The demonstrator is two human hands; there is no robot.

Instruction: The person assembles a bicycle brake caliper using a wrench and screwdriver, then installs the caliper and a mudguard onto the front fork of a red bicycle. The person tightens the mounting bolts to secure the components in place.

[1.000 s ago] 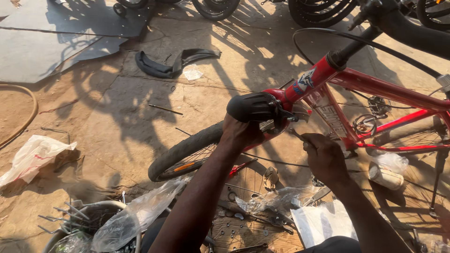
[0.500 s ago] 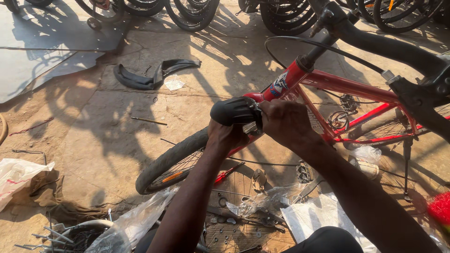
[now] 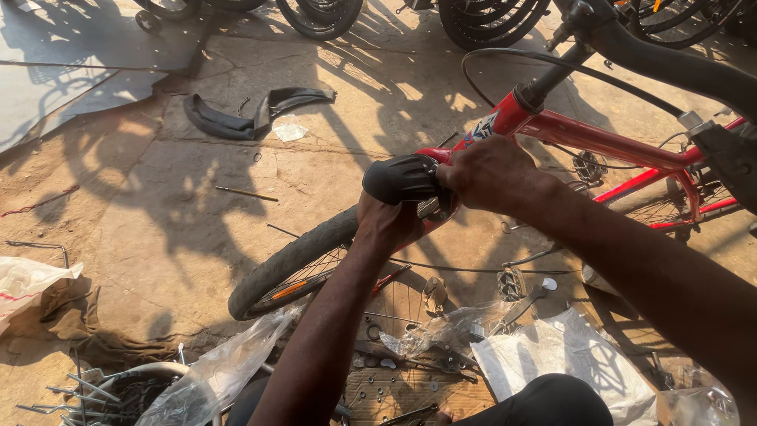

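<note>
Both hands on the black grip (image 3: 400,179): left hand (image 3: 386,225) cupping underneath, right hand (image 3: 489,172) clamped at its inner end, red frame (image 3: 583,136) behind; seating prob unfinished

Left hand (image 3: 386,225) and right hand (image 3: 489,173) both around black grip (image 3: 400,179) of red bicycle (image 3: 599,140), front wheel (image 3: 296,264) below.

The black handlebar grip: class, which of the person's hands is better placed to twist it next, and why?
Probably the left hand: it cups the black handlebar grip from below. The right hand sits at the grip's inner end, towards the red frame.
</note>
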